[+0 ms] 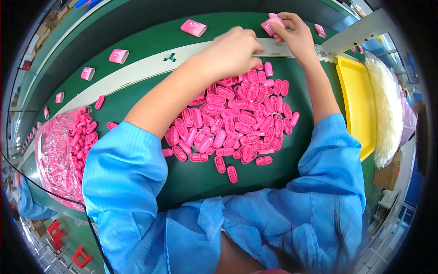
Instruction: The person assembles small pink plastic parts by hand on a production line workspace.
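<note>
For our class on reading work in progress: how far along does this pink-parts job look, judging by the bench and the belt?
Done, it seems: several pink cases lie spaced along the green belt. In hand: the right hand holds one pink case at the belt's edge, while the left hand hovers above the pile. Left: a large heap of loose pink oval parts and a full clear bag of them.

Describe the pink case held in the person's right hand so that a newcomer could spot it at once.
Start at the green conveyor belt beyond the heap of small pink oval plastic parts. At its far right, the right hand grips a pink rounded plastic case. Unlike the other cases, it is held, not lying on the belt.
</note>
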A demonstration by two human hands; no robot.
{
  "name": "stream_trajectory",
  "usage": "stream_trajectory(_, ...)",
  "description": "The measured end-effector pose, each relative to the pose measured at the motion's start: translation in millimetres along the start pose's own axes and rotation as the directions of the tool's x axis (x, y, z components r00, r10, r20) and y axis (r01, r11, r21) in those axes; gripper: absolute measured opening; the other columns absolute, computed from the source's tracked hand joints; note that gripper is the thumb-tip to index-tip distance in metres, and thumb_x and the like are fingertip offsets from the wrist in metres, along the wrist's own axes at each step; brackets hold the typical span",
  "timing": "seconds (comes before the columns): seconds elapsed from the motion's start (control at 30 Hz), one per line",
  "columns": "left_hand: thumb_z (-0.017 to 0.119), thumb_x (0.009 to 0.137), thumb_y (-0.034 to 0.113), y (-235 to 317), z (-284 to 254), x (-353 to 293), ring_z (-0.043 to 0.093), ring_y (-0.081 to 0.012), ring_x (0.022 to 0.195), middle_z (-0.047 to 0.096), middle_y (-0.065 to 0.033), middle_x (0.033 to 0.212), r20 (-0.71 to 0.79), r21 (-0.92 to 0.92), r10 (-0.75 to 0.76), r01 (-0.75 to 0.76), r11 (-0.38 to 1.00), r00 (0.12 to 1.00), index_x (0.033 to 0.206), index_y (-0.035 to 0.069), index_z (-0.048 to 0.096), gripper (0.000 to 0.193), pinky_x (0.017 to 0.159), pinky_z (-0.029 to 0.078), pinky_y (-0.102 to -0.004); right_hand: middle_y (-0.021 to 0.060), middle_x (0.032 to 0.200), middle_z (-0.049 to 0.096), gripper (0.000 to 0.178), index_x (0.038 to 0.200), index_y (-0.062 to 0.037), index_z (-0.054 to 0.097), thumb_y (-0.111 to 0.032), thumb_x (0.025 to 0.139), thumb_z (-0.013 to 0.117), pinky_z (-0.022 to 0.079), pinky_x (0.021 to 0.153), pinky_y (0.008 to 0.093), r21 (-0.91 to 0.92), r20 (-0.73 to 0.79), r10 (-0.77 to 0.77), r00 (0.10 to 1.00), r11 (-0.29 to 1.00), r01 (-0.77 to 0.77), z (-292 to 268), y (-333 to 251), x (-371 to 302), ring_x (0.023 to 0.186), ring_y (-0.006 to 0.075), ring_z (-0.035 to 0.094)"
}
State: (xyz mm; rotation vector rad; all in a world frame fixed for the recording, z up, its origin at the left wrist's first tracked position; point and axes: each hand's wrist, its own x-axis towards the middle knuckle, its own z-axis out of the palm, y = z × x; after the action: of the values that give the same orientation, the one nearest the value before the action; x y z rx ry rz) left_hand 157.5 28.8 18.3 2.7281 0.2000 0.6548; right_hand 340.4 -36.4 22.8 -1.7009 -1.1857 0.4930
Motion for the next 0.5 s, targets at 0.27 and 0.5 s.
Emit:
stream_trajectory(0.27, 0.06, 0.078, 0.018, 16, -34, -22, 0.061, -0.023, 0.071, 0.061, -0.014, 0.076, -0.013, -0.042, -0.304, 0.303, 0.952, 0.953, 0.091, 0.001, 0.06, 0.021, 0.066, 0.048, -0.0321, 0.0123, 0.094, 0.059, 0.031, 0.104, 0.0053, 0.05, -0.012, 0.081, 0.061, 0.051, 0.067, 0.0244, 0.439, 0.167, 0.085, 0.982, 0.885, -0.151, 23, -3, -50, 0.074, 0.0158, 0.062)
stream_trajectory(0.5, 0.06, 0.08, 0.01, -12, -45, -57, 0.06, -0.0111, 0.076, 0.062, -0.0089, 0.09, 0.152, -0.906, -0.636, 0.364, 0.217, 0.756, 0.11, -0.001, 0.055, 0.032, 0.069, 0.049, -0.0217, 0.0091, 0.096, 0.06, 0.026, 0.104, 0.0012, 0.05, -0.012, 0.084, 0.058, 0.049, 0.075, 0.0241, 0.454, 0.335, -0.037, 0.942, 0.882, -0.127, 40, -40, -40, 0.083, 0.0142, 0.06)
